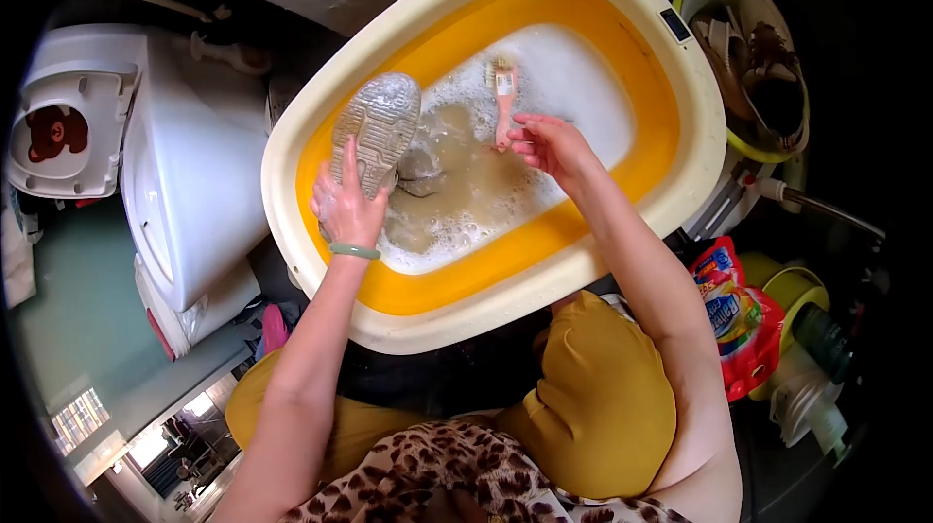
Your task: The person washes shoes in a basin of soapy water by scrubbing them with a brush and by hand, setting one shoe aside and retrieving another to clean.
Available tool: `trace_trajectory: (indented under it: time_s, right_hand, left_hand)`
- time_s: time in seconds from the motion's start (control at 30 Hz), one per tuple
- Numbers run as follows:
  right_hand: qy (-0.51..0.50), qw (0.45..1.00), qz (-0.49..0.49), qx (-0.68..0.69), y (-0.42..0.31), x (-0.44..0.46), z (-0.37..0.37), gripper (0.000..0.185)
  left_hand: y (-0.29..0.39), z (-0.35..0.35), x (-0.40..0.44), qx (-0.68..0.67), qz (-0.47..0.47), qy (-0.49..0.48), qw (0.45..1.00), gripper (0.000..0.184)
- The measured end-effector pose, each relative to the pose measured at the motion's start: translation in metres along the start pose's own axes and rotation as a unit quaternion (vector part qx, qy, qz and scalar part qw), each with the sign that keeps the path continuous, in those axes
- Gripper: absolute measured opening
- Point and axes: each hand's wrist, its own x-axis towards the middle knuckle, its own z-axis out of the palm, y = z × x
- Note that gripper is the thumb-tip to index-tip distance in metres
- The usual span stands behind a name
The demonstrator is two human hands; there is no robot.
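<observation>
My left hand [350, 207] holds a wet shoe [377, 124] with its patterned sole facing up, at the left inside a yellow and cream basin [491, 299]. Murky, foamy water [466, 192] fills the basin's bottom, and a greyish piece [420, 168], partly under the water, lies beside the shoe. A pink-handled brush [503, 105] rests in the suds, bristles toward the far side. Just right of its handle is my right hand [546, 146], with its fingers bent and apart and nothing in them.
A white toilet [190, 163] stands at the left. At the upper right, a green-rimmed tub [753, 152] holds a pair of shoes [768, 56]. A red detergent bag [734, 319] and a green container [797, 295] are at the right, below a metal hose [836, 210].
</observation>
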Motion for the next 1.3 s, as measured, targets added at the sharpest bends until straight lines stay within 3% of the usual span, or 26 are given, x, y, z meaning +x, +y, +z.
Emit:
trace_trajectory:
  time_s: [0.07, 0.13, 0.23, 0.37, 0.5, 0.57, 0.7, 0.93, 1.0, 1.03, 1.1, 1.13, 1.2, 1.23, 1.3]
  right_hand:
    - [-0.002, 1.000, 0.000, -0.004, -0.003, 0.001, 0.003, 0.029]
    - [-0.007, 1.000, 0.004, -0.005, -0.001, 0.000, 0.002, 0.029]
    - [-0.009, 1.000, 0.014, 0.001, 0.003, -0.008, -0.008, 0.029]
    - [-0.007, 1.000, 0.020, 0.003, 0.000, -0.011, -0.014, 0.029]
    - [0.005, 1.000, 0.028, -0.001, 0.000, -0.012, -0.012, 0.031]
    - [-0.003, 1.000, 0.031, 0.001, 0.001, -0.010, -0.011, 0.031]
    - [-0.002, 1.000, 0.022, 0.008, 0.000, -0.011, -0.013, 0.030]
    - [-0.025, 0.999, 0.010, 0.021, 0.003, -0.012, -0.011, 0.028]
    - [-0.023, 0.999, 0.004, 0.041, 0.002, -0.010, -0.011, 0.027]
    - [-0.020, 0.999, -0.003, 0.048, -0.001, -0.009, -0.010, 0.027]
    - [-0.016, 0.999, -0.015, 0.046, -0.003, -0.006, -0.012, 0.027]
    - [-0.015, 0.999, -0.017, 0.050, -0.004, -0.006, -0.014, 0.027]
    - [-0.011, 0.999, -0.018, 0.039, -0.005, -0.007, -0.016, 0.028]
    - [-0.008, 0.999, -0.015, 0.038, -0.004, -0.007, -0.016, 0.028]
    - [-0.014, 0.999, -0.008, 0.029, -0.004, -0.009, -0.015, 0.028]
  left_hand:
    - [0.001, 0.017, -0.005, 0.005, 0.009, 0.069, 0.998, 0.090]
    - [0.018, 0.037, -0.015, -0.002, 0.046, 0.014, 0.999, 0.084]
    - [0.043, 0.070, -0.043, 0.066, 0.096, 0.007, 0.993, 0.073]
    - [0.056, 0.088, -0.066, 0.055, 0.080, 0.035, 0.995, 0.065]
    - [0.053, 0.083, -0.068, 0.061, 0.084, 0.009, 0.994, 0.066]
    - [0.057, 0.083, -0.076, 0.105, 0.098, -0.054, 0.988, 0.067]
    - [0.050, 0.102, -0.079, 0.117, 0.112, 0.002, 0.987, 0.071]
    - [0.035, 0.040, -0.004, 0.052, 0.136, -0.081, 0.986, 0.079]
    - [0.026, 0.018, 0.028, -0.030, 0.109, -0.186, 0.976, 0.088]
    - [0.011, 0.019, 0.044, -0.023, 0.121, -0.190, 0.974, 0.088]
    - [-0.019, 0.022, 0.066, -0.354, 0.120, -0.286, 0.882, 0.094]
    - [-0.023, 0.026, 0.066, -0.351, 0.123, -0.288, 0.883, 0.094]
    - [-0.027, 0.031, 0.061, -0.599, -0.062, -0.383, 0.701, 0.098]
    - [-0.024, 0.031, 0.053, -0.661, -0.116, -0.407, 0.620, 0.098]
    - [-0.022, 0.047, 0.040, -0.656, -0.146, -0.405, 0.620, 0.098]
